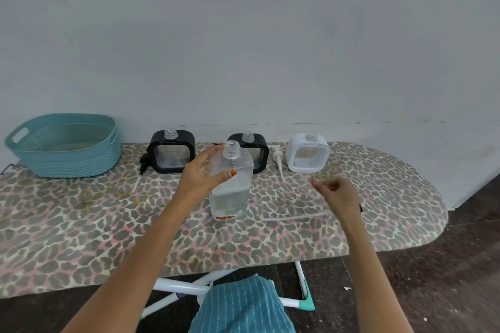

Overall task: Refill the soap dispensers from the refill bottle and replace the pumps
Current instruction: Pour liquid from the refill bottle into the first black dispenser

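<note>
Teal striped clothing [243, 305] at bottom, then left hand [201, 178] gripping refill bottle [230, 197], uncapped, upright mid ironing board [81, 219]. Right hand [338, 192] loosely curled, looks empty. Guessing pour step: needs lifting, tipping neck into open dispensers [171, 153], steady aim.

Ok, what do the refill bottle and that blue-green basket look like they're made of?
Refill bottle: clear and glossy, probably hard plastic, though glass can't be ruled out. The liquid shows through its walls, and the neck has moulded screw threads.
Basket: teal plastic with a matte finish, moulded in a woven-look pattern with a cut-out handle.
</note>
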`<action>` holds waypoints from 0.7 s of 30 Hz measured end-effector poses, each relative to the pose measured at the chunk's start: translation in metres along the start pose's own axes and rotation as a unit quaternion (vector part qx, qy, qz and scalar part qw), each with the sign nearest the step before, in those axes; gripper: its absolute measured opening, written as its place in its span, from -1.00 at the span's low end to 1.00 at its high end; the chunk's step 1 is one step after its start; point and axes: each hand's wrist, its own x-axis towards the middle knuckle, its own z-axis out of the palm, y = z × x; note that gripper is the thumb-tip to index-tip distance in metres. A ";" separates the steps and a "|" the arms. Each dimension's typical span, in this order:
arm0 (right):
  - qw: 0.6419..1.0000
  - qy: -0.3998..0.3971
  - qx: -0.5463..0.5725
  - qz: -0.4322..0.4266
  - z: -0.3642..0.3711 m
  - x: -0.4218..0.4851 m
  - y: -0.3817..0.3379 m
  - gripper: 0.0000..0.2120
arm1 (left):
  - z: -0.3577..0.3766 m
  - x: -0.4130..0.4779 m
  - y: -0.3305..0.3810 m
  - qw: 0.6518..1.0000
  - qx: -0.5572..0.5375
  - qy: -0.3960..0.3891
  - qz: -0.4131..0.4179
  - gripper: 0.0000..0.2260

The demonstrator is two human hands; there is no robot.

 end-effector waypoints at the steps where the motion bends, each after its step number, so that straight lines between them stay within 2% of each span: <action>1: 0.997 -0.062 0.038 -0.028 0.009 -0.006 -0.019 -0.70 | 0.000 0.000 -0.002 1.000 0.003 0.000 0.002 -0.56; 4: 0.963 -0.234 0.089 -0.100 0.044 -0.018 -0.052 -0.29 | 0.002 0.000 -0.004 1.000 0.024 -0.009 0.013 -0.54; 6: 0.943 -0.295 0.078 -0.134 0.070 -0.022 -0.057 -0.10 | 0.003 0.001 -0.004 0.999 0.031 -0.011 0.017 -0.55; 7: 0.935 -0.315 0.084 -0.141 0.081 -0.022 -0.058 -0.07 | 0.003 0.002 -0.003 0.999 0.029 -0.011 0.017 -0.55; 9: 0.922 -0.338 0.114 -0.149 0.096 -0.024 -0.065 -0.10 | 0.003 0.003 -0.001 0.999 0.027 -0.013 0.019 -0.55; 13: 0.916 -0.333 0.153 -0.162 0.107 -0.025 -0.076 -0.23 | -0.001 0.005 -0.003 0.999 0.029 -0.031 0.020 -0.57; 17: 0.921 -0.322 0.171 -0.139 0.112 -0.021 -0.072 -0.26 | -0.012 0.005 -0.010 0.997 0.005 -0.073 0.003 -0.45; 19: 0.922 -0.322 0.174 -0.128 0.113 -0.019 -0.069 -0.28 | -0.024 0.007 -0.014 0.998 -0.016 -0.056 -0.006 -0.48; 21: 0.921 -0.324 0.175 -0.124 0.115 -0.017 -0.067 -0.26 | -0.039 0.012 -0.021 1.000 -0.004 0.011 -0.013 -0.60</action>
